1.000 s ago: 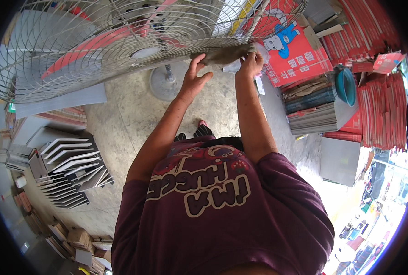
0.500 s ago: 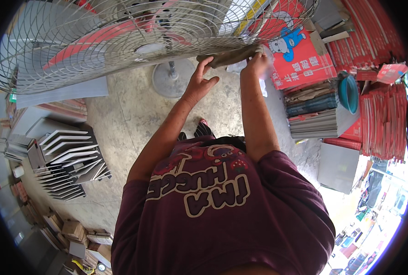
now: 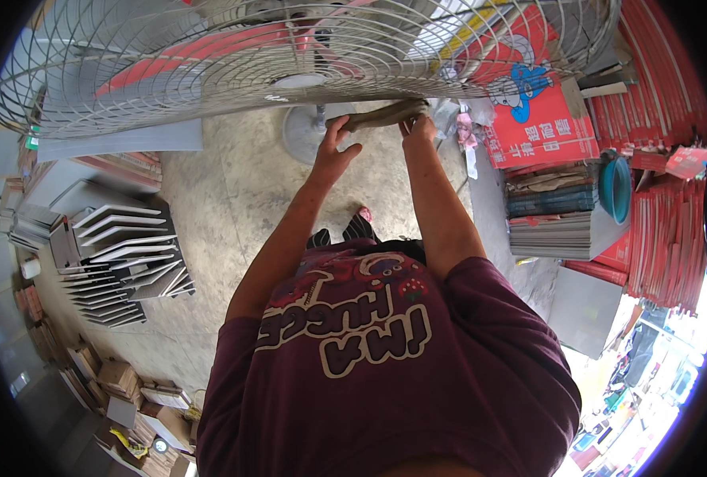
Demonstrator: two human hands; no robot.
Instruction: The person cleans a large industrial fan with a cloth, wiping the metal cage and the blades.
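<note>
Brown folded cloth (image 3: 385,116) sits pressed against the round wire fan guard (image 3: 210,63), my left hand (image 3: 333,151) and right hand (image 3: 419,127) each clamped on an end; since a second ago I've slid it slightly left along the rim.

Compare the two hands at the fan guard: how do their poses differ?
The left hand is spread, thumb and fingers apart, gripping the left end of the brown cloth; the right hand is bunched tight on the cloth's right end, fingers mostly hidden. The left hand sits slightly lower and farther from the wire fan guard than the right hand. Both are bare, raised on outstretched arms, and hold the same cloth against the guard's lower rim.
</note>
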